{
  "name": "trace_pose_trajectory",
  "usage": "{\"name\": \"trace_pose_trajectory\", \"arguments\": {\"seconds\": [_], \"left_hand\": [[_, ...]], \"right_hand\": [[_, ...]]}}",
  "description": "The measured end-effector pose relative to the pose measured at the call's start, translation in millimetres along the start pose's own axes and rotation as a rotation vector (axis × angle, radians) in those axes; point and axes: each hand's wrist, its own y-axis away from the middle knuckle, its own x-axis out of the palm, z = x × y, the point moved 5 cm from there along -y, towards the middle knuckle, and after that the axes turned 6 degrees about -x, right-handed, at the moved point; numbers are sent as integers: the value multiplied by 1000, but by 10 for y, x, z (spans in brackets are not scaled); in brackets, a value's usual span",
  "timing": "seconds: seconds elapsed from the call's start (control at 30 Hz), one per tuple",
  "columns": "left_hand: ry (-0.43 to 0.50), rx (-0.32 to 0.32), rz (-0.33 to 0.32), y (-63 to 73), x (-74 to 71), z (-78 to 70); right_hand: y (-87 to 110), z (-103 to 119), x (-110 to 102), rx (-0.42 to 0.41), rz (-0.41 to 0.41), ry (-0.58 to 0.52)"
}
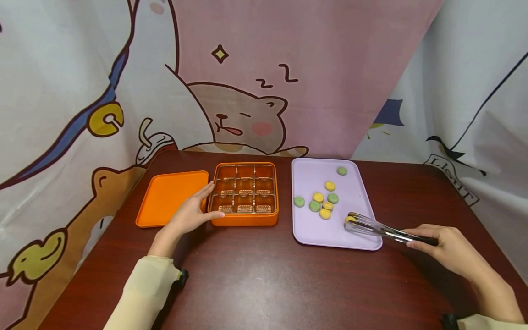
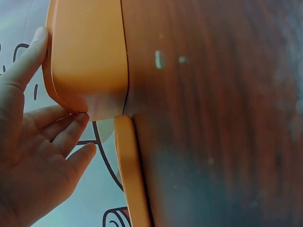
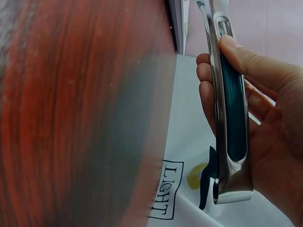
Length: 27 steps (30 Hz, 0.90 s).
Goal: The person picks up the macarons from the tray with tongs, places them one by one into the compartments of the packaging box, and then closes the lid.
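My left hand [image 1: 190,214] rests at the left front corner of an orange box [image 1: 245,221], thumb at the front rim and fingers along the side. Inside the box is a clear divided insert [image 1: 244,200] with several compartments. In the left wrist view, fingertips touch the box's rounded corner. My right hand [image 1: 451,251] grips metal tongs [image 1: 392,233] by their dark-inlaid handle. The tong ends lie around a small yellow disc [image 1: 350,219], biscuit-like, at the right part of a lilac tray [image 1: 317,233]. In the right wrist view, thumb and fingers press the tongs [image 3: 234,109] from both sides.
Several more yellow discs [image 1: 325,214] and green discs [image 1: 299,201] lie on the lilac tray. A flat orange lid [image 1: 167,199] sits left of the box. Behind the dark wooden table [image 1: 255,279] hangs a printed cloth [image 1: 326,68].
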Motion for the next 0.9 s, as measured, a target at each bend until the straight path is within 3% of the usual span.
{"name": "trace_pose_trajectory", "arguments": {"seconds": [0.9], "left_hand": [[10, 12, 12, 10, 5, -17]], "right_hand": [[-240, 233, 6, -63, -31, -26]]}}
